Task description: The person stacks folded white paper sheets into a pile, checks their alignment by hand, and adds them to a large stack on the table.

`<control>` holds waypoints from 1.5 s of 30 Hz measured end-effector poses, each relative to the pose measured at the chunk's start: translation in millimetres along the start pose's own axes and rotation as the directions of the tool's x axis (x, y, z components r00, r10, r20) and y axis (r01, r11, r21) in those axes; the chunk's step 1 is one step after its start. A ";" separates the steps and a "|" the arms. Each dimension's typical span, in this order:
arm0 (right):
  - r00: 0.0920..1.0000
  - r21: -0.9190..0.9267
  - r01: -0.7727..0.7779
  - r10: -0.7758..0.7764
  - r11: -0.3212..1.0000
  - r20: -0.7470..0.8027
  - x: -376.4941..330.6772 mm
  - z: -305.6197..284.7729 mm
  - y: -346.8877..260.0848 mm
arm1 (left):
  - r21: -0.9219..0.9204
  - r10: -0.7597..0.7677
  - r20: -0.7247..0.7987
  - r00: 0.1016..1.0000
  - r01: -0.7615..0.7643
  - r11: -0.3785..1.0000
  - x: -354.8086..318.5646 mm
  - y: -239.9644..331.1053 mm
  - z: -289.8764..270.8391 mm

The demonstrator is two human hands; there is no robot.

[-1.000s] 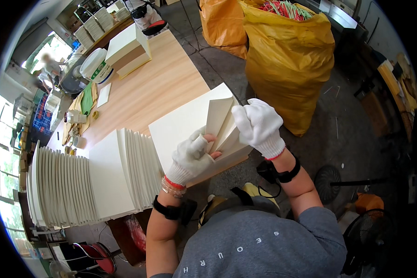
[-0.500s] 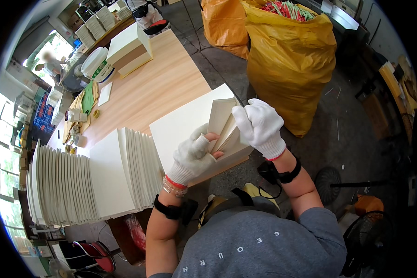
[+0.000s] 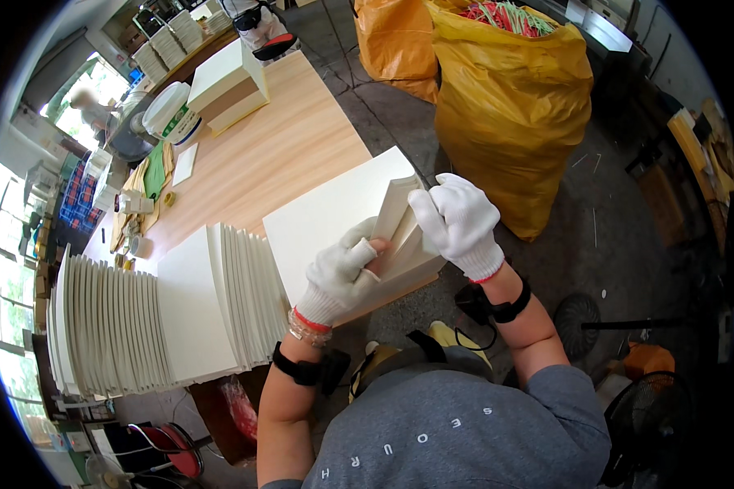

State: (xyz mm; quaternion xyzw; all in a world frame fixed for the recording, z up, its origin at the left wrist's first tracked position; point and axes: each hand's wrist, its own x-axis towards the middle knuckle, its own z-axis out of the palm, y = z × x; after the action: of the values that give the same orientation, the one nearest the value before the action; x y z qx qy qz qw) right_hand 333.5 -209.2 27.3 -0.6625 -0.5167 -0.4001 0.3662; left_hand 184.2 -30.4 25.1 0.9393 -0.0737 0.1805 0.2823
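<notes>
1. We see a thick white stack [image 3: 326, 208] at the desk's near edge, its top smooth and plain.
2. At its right side, pale sheets [image 3: 395, 200] stand lifted in a narrow, curving wedge.
3. Our left hand [image 3: 338, 270] touches them with bare fingertips; our right hand [image 3: 458, 215] curls opposite. The hands are apart; we cannot tell how firmly either grips.
4. Leftward on the desk [image 3: 289, 122], white bundles [image 3: 114, 326] fan out.

Both gloved hands [image 3: 340, 267] touch curled white sheets [image 3: 397, 204].
</notes>
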 end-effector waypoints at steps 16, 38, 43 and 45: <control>0.989 0.126 -0.134 0.124 0.983 0.080 3.3 -14.4 -3.3 | 0.082 -0.003 -0.026 1.000 0.005 0.997 3.6 5.9 3.4; 0.964 0.152 -0.245 0.223 0.958 0.147 1.5 -11.8 -7.1 | 0.139 0.012 0.023 1.000 -0.015 0.990 5.1 -6.8 8.0; 0.966 0.183 -0.259 0.255 0.949 0.044 -7.3 -0.3 -4.1 | 0.087 0.075 0.062 0.995 -0.080 0.993 12.0 -10.0 5.1; 0.962 0.159 -0.271 0.266 0.949 0.056 -8.2 -1.6 -5.3 | 0.103 -0.019 0.061 0.998 0.012 0.995 11.5 6.1 -1.3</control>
State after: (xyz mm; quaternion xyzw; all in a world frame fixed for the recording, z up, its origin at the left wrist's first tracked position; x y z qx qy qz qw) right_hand 326.9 -212.9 20.8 -0.7006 -0.4594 -0.2911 0.4619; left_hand 193.0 -35.2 33.6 0.9582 -0.0657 0.1527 0.2328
